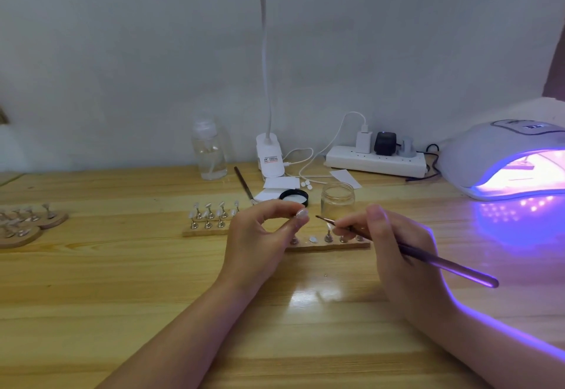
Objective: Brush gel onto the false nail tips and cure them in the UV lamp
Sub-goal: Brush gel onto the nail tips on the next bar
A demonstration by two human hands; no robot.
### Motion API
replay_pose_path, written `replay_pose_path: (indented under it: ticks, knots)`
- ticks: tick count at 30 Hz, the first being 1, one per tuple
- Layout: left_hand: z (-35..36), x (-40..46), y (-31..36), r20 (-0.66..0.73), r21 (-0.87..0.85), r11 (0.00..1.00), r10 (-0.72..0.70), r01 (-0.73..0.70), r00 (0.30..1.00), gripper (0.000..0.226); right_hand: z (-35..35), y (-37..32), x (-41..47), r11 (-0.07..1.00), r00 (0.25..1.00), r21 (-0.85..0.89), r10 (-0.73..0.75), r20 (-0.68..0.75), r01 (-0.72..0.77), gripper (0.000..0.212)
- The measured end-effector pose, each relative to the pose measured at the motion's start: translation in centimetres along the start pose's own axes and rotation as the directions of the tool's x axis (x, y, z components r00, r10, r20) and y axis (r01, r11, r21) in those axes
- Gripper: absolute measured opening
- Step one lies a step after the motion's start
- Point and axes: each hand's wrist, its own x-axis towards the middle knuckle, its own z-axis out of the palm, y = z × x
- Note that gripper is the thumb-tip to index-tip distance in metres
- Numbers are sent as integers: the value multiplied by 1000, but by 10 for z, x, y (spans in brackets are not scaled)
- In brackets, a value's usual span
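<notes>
At frame centre the left hand [260, 235] pinched a false nail tip [302, 213] between curled fingers. Just right of it, the right hand [394, 245] gripped a brush [428, 255], bristles pointing at the tip. The UV lamp [504, 159] glowed at the right edge.

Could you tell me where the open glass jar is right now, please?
The glass jar stands on the table mid-frame, just behind the two hands, with its black lid lying to its left.

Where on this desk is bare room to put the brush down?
Bare wood in front of the near stand, around both forearms, and between the round stands and far stand. Crowded: behind the hands, around jar, lid, power strip.
</notes>
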Motion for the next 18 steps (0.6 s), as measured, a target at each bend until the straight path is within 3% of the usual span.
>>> replay_pose_path:
  ticks: [8, 13, 18]
  knots:
    - [0, 0, -7, 71, -13, 997, 78, -77, 994, 22, 0, -1, -1, 995, 999, -88, -48, 26, 50, 36]
    - [0, 2, -12, 82, 5, 994, 106, -106, 991, 15, 2, -2, 1, 985, 995, -152, -70, 78, 81, 31]
    - [1, 1, -9, 78, 19, 996, 82, -84, 994, 18, 1, 0, -3, 999, 997, -34, 9, 74, -6, 39]
